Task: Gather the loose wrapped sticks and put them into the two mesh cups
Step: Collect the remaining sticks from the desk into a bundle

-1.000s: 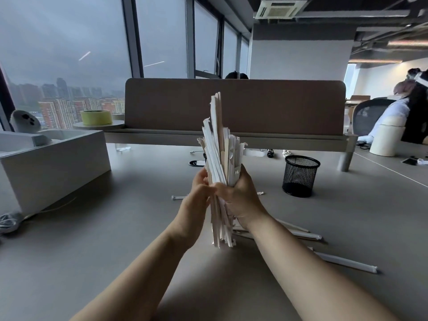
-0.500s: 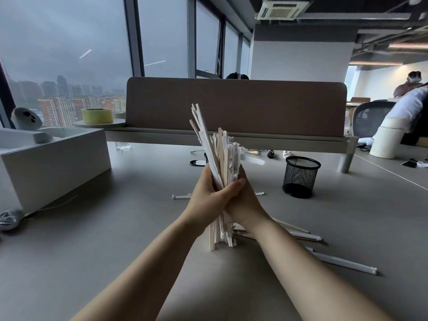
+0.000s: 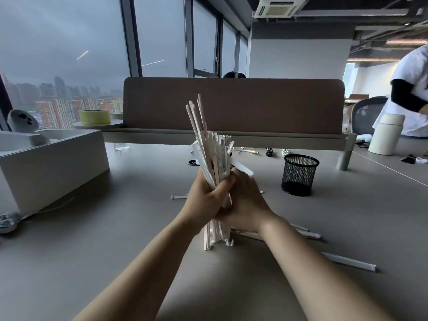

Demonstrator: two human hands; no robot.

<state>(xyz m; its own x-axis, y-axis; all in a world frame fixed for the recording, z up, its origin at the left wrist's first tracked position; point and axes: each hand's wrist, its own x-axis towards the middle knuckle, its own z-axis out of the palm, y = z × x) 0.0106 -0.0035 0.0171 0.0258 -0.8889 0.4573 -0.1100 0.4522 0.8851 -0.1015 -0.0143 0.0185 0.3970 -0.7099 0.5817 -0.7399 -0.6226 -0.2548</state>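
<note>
A thick bundle of white wrapped sticks stands upright with its lower ends on the grey table. My left hand grips the bundle's middle from the left, and my right hand wraps it from the right, fingers overlapping. A few longer sticks poke out at the top. One black mesh cup stands to the right, apart from the bundle. Loose wrapped sticks lie flat: one at the right, some behind my right wrist, one behind my left hand. A second mesh cup is not in view.
A white open box sits at the left with a cable beside it. A brown divider panel closes the table's far side. A beige cylinder and a person in white are at the far right.
The bundle has sunk lower in my hands and tilted slightly left. My left hand closed over the front of it. The person at the right has stood up and moved.
</note>
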